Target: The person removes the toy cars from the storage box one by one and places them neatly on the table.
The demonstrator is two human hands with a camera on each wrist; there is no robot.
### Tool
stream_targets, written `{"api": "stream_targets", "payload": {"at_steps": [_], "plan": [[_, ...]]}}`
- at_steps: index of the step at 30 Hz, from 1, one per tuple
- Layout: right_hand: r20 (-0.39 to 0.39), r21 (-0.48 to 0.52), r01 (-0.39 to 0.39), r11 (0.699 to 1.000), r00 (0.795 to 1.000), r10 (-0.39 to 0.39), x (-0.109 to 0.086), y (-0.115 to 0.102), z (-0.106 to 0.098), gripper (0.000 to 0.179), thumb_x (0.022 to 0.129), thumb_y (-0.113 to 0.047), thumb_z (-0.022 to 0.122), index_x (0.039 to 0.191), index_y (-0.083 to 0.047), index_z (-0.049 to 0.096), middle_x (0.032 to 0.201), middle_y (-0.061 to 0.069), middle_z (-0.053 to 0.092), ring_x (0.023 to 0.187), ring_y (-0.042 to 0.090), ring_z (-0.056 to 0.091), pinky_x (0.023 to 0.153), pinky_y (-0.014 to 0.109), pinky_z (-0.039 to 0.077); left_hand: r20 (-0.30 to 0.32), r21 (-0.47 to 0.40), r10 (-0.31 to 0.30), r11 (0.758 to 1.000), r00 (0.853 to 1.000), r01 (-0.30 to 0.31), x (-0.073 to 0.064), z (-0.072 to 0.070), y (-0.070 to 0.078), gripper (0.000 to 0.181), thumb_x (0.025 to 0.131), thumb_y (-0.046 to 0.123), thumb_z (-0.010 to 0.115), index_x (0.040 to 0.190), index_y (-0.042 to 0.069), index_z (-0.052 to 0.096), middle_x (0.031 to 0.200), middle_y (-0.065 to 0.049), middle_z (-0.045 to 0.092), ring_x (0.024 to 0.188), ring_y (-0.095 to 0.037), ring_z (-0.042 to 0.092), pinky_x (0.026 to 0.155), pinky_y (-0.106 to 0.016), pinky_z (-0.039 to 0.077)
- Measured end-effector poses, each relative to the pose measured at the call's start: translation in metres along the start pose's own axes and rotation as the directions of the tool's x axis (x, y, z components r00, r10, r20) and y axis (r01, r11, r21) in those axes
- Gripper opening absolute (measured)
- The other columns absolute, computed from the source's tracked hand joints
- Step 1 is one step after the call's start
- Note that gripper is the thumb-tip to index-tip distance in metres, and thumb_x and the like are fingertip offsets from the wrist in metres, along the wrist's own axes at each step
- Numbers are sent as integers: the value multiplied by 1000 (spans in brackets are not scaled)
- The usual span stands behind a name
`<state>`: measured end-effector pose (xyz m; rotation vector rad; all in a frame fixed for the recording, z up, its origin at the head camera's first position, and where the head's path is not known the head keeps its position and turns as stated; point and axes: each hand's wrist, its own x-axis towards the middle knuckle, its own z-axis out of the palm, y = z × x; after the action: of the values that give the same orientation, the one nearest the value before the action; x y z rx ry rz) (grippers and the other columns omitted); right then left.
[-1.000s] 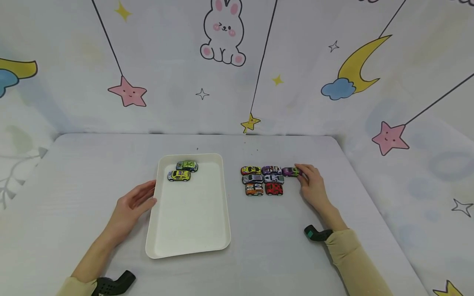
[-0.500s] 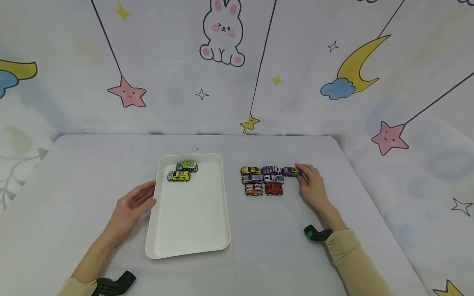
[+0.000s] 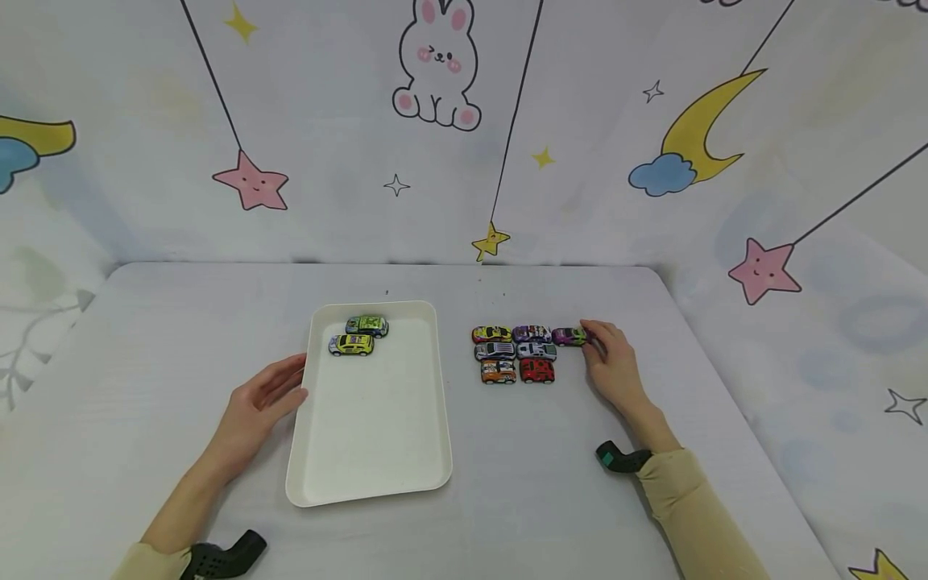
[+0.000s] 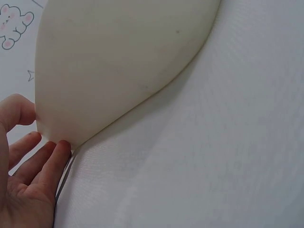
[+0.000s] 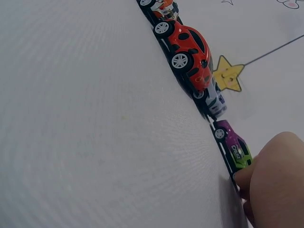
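Observation:
My right hand [image 3: 612, 362] pinches the right end of a purple and green toy car [image 3: 569, 337], which stands on the table at the end of the back row. In the right wrist view, the fingers cover that end of the car [image 5: 236, 147]. To its left are several more toy cars, among them a red one with black spots [image 3: 537, 370] and an orange and white one [image 3: 498, 371]. My left hand [image 3: 250, 415] rests its fingertips and thumb against the left wall of a white tray [image 3: 373, 482]. Inside the tray, at the back, are a green car [image 3: 366, 325] and a yellow car [image 3: 351, 345].
A white cloth covers the table [image 3: 522, 499]. Behind it hangs a backdrop with a printed rabbit [image 3: 438, 68], stars and a moon. Dark devices are strapped to both wrists, including the right wrist device [image 3: 621, 458].

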<state>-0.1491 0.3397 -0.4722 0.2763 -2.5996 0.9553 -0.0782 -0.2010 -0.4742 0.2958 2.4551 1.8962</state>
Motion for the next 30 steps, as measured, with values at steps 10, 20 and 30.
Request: {"api": "stream_targets", "payload": {"at_steps": [10, 20, 30], "plan": [[-17, -8, 23, 1000, 1000, -23, 3, 3, 2, 43, 88, 14, 59, 130, 5, 59, 128, 23, 58, 121, 41, 53, 104, 60, 43, -4, 10, 6, 1000, 1000, -6, 1, -2, -2, 53, 101, 17, 62, 148, 1, 44, 149, -26, 46, 125, 8, 51, 98, -5, 43], [75, 55, 213, 976, 973, -217, 17, -89, -1, 43, 92, 1, 67, 134, -2, 59, 134, 16, 57, 128, 36, 50, 103, 57, 44, -8, 10, 10, 1000, 1000, -10, -1, -4, 0, 53, 101, 17, 61, 147, -1, 43, 149, -27, 46, 125, 9, 51, 98, -5, 43], [332, 98, 351, 931, 871, -364, 46, -199, 57, 38, 98, -16, 65, 134, -4, 60, 133, 10, 59, 126, 26, 54, 100, 42, 53, -5, -16, -1, 1000, 1000, 1, 1, -2, -5, 53, 100, 17, 63, 148, 2, 44, 150, -25, 46, 124, 9, 52, 98, -7, 44]]}}
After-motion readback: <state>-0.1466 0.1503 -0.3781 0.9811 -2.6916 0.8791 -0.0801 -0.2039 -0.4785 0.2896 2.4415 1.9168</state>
